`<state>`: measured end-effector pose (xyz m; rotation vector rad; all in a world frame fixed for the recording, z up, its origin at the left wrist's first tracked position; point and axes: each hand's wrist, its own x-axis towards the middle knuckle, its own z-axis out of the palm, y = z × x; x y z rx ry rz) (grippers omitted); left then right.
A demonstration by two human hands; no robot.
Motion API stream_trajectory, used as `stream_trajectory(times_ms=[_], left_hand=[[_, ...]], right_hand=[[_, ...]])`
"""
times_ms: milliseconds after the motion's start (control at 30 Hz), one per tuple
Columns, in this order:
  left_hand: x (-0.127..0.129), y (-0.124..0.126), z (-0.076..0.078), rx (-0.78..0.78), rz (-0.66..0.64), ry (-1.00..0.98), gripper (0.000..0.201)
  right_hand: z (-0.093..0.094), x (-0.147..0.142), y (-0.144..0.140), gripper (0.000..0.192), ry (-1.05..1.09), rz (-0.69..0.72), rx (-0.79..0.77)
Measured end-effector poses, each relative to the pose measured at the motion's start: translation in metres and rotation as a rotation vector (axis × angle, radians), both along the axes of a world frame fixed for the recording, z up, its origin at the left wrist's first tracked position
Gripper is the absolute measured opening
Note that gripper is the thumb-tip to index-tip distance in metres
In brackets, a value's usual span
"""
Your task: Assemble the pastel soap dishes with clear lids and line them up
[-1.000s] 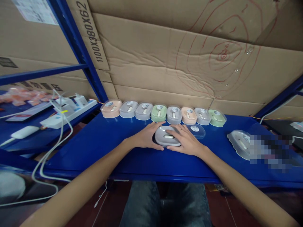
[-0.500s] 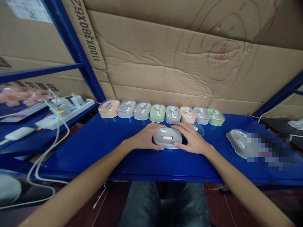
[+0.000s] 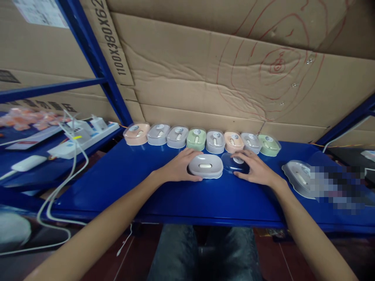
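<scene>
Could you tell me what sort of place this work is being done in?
Probably a warehouse or packing workshop: a blue metal shelf as bench, flattened cardboard cartons behind, and a row of identical pastel cases lined up beyond the hands.

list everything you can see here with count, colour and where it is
lidded cases: eight; two peach, four grey, two green; in a row along the back of the shelf
open grey case: one, grey, front centre, a pale oblong piece in its middle
clear lid: one, transparent with a round sticker, just right of the open grey case
clear trays: a small stack, transparent grey, at the right, partly blurred out
blue shelf: one, blue, carries all of the above
power strip: one, white, with plugs and white cables, left bench
cardboard sheets: brown, red scribbles, behind the shelf
left hand: touches the left end of the open grey case
right hand: fingers rest on the clear lid
</scene>
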<state>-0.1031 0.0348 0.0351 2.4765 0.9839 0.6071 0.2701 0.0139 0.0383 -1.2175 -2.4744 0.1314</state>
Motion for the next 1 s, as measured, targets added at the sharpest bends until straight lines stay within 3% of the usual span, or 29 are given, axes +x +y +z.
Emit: stream_trajectory(times_ms=[133,300,433,633,1000], left_hand=[[-0.001,0.002,-0.001,0.007,-0.001,-0.002,0.093],[0.001,0.002,-0.004,-0.021,0.02,-0.007,0.103],[0.009,-0.002,-0.011,-0.089,0.025,-0.022,0.119],[0.023,-0.003,-0.02,-0.127,0.034,-0.063,0.134],[0.027,-0.008,-0.018,-0.136,0.003,-0.14,0.128]], right_hand=[[-0.001,0.001,0.001,0.062,0.037,-0.041,0.032],[0.006,-0.003,-0.003,0.057,0.264,-0.095,0.084],[0.007,-0.029,-0.012,0.06,0.395,0.01,0.178],[-0.007,-0.067,-0.019,0.073,0.448,0.167,0.179],[-0.025,-0.073,-0.018,0.077,0.412,0.217,0.105]])
